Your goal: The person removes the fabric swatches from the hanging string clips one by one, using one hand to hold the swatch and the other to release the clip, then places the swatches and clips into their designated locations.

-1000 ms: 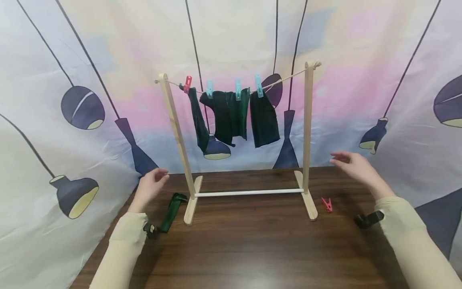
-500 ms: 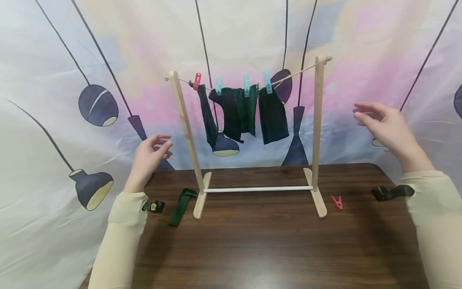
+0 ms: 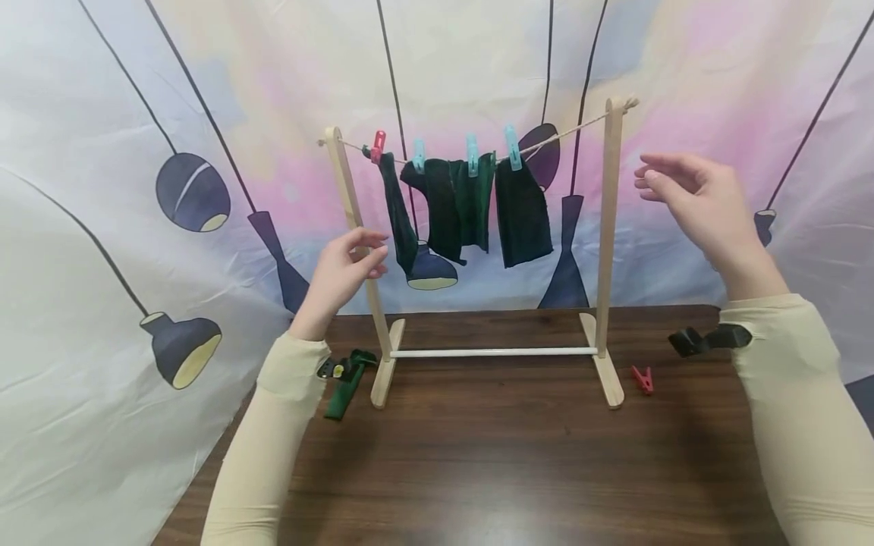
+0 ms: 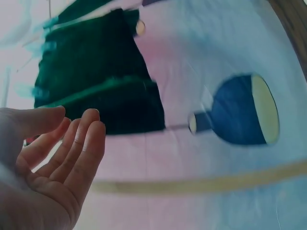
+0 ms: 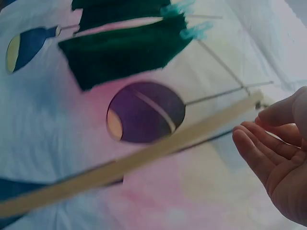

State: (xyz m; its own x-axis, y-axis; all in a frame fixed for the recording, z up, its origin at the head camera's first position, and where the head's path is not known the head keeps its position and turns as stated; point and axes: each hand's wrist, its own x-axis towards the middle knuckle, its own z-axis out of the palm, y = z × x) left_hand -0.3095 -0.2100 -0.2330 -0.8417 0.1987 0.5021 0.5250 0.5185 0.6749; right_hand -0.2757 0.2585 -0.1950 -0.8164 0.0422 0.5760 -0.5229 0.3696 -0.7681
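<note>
My left hand (image 3: 344, 271) hovers at the left post (image 3: 348, 189) of a small wooden drying rack, fingers loosely bent and holding nothing. Off the right post (image 3: 608, 227), my right hand (image 3: 703, 201) is raised with relaxed fingers, also holding nothing. Between the posts runs a string (image 3: 573, 130). From it hang dark green cloth pieces: a narrow strip (image 3: 399, 216) under a red clothespin (image 3: 378, 147), a middle piece (image 3: 444, 212) under two light blue clothespins (image 3: 473, 155), and a squarish piece (image 3: 522, 212) under another blue clothespin (image 3: 513, 148).
A folded green cloth strip (image 3: 344, 394) lies on the brown table (image 3: 478, 470) by the rack's left foot (image 3: 384, 379), partly behind the left wrist camera. A red clothespin (image 3: 642, 380) lies beside the right foot (image 3: 610, 383). A lamp-printed curtain (image 3: 464, 68) hangs close behind.
Both hands have risen from low beside the rack. The left has come right to overlap the left post; the right went outward, then came back toward the right post. The view has shifted slightly.
</note>
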